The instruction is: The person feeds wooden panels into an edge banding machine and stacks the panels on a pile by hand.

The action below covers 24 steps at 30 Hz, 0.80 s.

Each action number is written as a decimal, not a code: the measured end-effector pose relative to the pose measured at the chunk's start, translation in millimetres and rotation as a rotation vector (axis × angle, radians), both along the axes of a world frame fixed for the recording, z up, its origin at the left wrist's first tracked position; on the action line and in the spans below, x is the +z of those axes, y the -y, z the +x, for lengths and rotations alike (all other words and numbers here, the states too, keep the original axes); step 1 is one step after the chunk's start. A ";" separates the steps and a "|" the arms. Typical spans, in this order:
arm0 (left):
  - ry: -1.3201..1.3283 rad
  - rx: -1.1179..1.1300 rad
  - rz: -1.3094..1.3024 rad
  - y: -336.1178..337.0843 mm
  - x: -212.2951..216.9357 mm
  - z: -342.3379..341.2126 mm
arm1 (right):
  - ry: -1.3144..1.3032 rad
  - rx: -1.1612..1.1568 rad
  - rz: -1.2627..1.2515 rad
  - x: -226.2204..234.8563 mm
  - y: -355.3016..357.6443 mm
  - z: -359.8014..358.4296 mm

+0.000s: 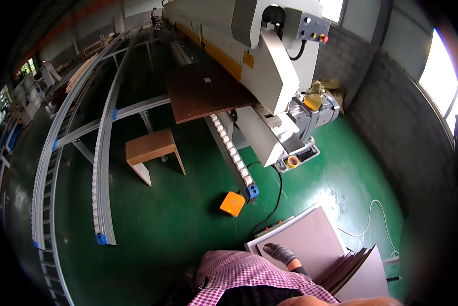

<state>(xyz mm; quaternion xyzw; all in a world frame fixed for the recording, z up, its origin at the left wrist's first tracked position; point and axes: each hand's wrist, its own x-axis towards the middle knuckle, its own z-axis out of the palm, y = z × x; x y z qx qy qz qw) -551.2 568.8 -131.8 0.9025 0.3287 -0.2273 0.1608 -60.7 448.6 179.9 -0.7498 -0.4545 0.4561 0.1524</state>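
Note:
My right hand [281, 253], in a grey glove with a dark cuff at the wrist, reaches over a large pale pinkish panel [308, 232] in front of my body. Its fingers look stretched out and point left, near the panel's left edge. Whether the palm presses on the panel I cannot tell. Beside the panel, at lower right, several thin dark-edged boards [343, 268] lean together. My left hand is out of sight, and the checkered garment [239, 268] hides part of the lower edge.
A long machine [269, 76] with a control box [310, 28] runs into the distance, a brown board [203, 94] at its near end. Roller rails [234, 153] stand left. On the green floor are a small brown stool [150, 145], an orange box [233, 204] and a black cable [279, 196].

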 end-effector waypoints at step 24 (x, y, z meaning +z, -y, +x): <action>1.106 1.631 -0.778 -155.8 116.2 108.6 | -0.911 -0.851 0.220 -16.9 -116.6 -0.8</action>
